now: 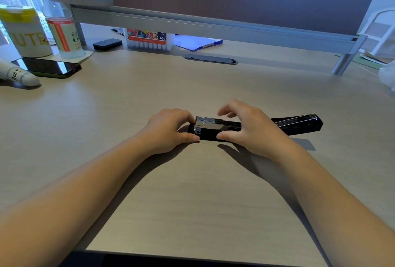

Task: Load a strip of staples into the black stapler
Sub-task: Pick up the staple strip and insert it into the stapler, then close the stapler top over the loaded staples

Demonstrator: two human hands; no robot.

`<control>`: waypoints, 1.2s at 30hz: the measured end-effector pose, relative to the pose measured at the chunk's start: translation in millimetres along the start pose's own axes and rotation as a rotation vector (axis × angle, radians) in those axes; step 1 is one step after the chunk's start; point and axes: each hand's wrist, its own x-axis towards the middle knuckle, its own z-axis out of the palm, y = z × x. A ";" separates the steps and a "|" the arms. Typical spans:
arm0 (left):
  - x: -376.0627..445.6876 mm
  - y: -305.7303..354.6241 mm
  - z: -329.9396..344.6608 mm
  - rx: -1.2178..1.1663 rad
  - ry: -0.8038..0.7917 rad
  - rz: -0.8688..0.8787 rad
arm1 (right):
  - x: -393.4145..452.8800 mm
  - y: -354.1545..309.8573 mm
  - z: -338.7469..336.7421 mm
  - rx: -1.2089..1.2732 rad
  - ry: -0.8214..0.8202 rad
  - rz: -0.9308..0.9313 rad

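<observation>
The black stapler point(213, 132) lies opened flat on the desk, its lid point(299, 124) swung out to the right. The silver staple channel point(210, 124) faces up on the base. My left hand point(168, 131) grips the stapler's left end, thumb at the front and fingers on the silver head. My right hand point(250, 129) is over the middle of the base, thumb against its front side, fingers spread and lifted above the channel. I cannot tell whether a strip of staples lies in the channel.
At the far left stand a phone point(49, 66), a water bottle point(59, 20) and a white-and-yellow container point(25, 31). A marker box point(147, 39), a small black case point(108, 44) and a blue folder point(198, 43) sit under the partition. A cable slot point(210, 59) lies behind the stapler.
</observation>
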 end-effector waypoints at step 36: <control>0.9 -7.0 -6.8 -0.067 0.053 -0.087 | 12.0 5.3 -14.0 0.562 0.212 0.069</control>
